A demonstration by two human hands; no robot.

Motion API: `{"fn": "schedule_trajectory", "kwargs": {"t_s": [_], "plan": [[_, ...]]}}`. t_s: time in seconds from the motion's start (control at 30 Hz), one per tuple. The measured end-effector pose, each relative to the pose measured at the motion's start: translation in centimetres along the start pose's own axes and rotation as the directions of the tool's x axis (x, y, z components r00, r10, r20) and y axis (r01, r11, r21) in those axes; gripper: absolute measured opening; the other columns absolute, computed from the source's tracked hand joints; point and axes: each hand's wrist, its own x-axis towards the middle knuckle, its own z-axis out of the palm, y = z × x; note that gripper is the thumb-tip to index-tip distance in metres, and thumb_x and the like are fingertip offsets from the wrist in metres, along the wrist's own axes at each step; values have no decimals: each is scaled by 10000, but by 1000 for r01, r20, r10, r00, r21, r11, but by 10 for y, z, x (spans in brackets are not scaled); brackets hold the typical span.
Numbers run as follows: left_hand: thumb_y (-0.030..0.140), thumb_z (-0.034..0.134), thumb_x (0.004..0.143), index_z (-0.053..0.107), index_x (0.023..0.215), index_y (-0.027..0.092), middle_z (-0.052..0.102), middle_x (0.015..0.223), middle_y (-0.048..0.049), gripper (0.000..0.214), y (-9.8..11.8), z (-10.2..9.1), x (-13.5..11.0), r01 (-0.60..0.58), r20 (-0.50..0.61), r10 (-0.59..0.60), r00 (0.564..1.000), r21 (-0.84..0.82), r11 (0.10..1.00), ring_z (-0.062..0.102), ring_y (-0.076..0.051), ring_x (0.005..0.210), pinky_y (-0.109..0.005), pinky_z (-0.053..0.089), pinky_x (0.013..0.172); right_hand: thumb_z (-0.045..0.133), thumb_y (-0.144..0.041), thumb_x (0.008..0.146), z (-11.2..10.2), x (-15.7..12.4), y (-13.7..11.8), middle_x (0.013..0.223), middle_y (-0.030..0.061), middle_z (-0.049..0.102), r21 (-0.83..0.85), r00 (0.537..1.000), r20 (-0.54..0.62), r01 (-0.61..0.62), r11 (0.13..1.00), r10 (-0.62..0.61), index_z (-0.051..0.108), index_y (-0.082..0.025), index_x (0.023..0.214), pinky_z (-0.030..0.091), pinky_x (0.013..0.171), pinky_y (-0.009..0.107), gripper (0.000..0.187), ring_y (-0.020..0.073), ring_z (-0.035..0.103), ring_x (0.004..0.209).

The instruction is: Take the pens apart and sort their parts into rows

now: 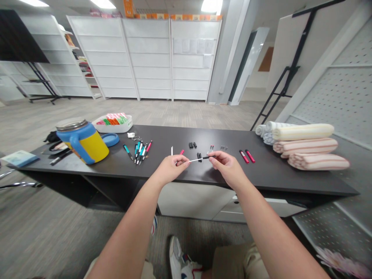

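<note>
Above the black tabletop, my left hand (175, 166) pinches the white end of a thin pen refill (195, 160). My right hand (223, 161) pinches a short black pen part (205, 157) at the other end, and the two pieces meet in one line between my hands. Beneath them lie small black pen parts (199, 156). A pink pen barrel (182, 152) rests just behind my left fingers, beside upright-looking white refills (172, 150). Several black grips (192, 145) and small metal tips (223, 147) lie farther back.
Assembled pens (141, 152) lie in a group at left, near a yellow and blue jug (87, 141), its blue lid (110, 139) and a white basket (126, 126). Two pink barrels (244, 156) lie at right, before rolled towels (305, 146). The black table (273, 174) has its front edge below my wrists.
</note>
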Motion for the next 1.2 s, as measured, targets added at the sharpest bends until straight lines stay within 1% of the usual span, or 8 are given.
{"fn": "schedule_trajectory", "kwargs": {"t_s": [0.27,0.4,0.5,0.63,0.77,0.87,1.03,1.2], "plan": [[435,622,916,764,904,197,499,636,29,277,4,13,0,-88,86,83,993,58,994,443,-130,616,-255,290,578,801,-467,812,6,7,-6,755,8,678,29,996,77,-40,999,37,790,-206,973,453,682,295,307,148,578,705],[484,591,942,734,815,198,535,646,26,344,7,14,2,-122,107,107,988,140,983,457,-130,626,-258,290,582,787,-476,818,23,12,-11,883,45,751,52,992,122,-37,998,30,779,-200,951,506,715,311,306,158,625,739],[508,536,973,738,802,195,580,666,16,410,6,13,2,-132,120,111,987,183,974,490,-136,646,-262,310,598,798,-468,810,43,16,-11,848,28,748,104,991,137,-20,994,5,743,-205,1028,531,704,316,346,155,640,706],[506,481,1000,767,885,195,668,753,0,438,2,11,2,-121,132,101,986,153,981,558,-149,699,-261,373,652,840,-445,775,66,20,-11,808,-10,733,258,997,75,6,966,-26,587,-256,1219,537,591,298,545,172,660,676],[509,466,1002,791,930,202,701,772,-9,453,1,10,2,-111,130,96,987,120,986,595,-164,736,-260,411,685,836,-473,770,76,21,-14,793,-7,723,233,998,-18,61,971,-59,581,-257,1127,511,520,279,489,163,635,624],[522,451,1007,807,988,224,712,779,-7,465,2,10,1,-118,125,105,986,100,988,614,-168,750,-256,425,699,795,-507,799,75,20,-15,780,1,714,154,994,-62,99,983,-90,602,-246,1090,522,552,292,436,161,625,622],[523,461,1001,809,965,226,743,842,-18,459,4,10,0,-122,115,109,987,113,986,633,-180,801,-250,429,699,764,-508,827,73,22,-12,838,25,726,112,987,-100,137,984,-126,567,-241,1128,553,699,331,448,176,664,714],[504,462,1001,802,954,210,723,802,-17,452,5,10,1,-107,125,90,988,131,986,608,-169,753,-245,410,660,772,-487,829,72,27,-12,829,9,697,92,977,-130,179,980,-167,579,-243,1111,532,711,319,419,163,648,710]]}}
